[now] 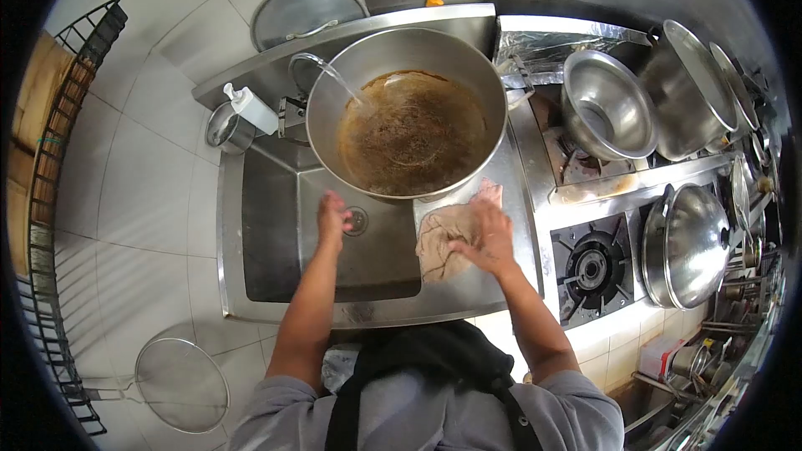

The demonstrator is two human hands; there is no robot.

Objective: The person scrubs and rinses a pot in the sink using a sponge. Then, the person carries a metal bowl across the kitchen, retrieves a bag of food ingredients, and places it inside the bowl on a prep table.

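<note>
My left hand [333, 219] hovers over the sink basin [271, 225], just below the big pot, its fingers apart and nothing in them. On the steel counter to the right of the basin, my right hand [491, 238] presses on a crumpled beige-pink cloth [441, 242] and grips it, thumb stretched to the left; the fingertips are slightly blurred. A large steel pot [326, 129] stands across the far part of the sink. Water runs from a curved faucet [311, 58] into it. Inside is brownish, foamy liquid [413, 125].
A white bottle [252, 110] and a small pot [227, 129] stand left of the faucet. To the right are a steel bowl [610, 104], a gas burner [591, 266] and a domed lid [697, 246]. A round strainer [182, 384] hangs at lower left beside a wire rack [50, 142].
</note>
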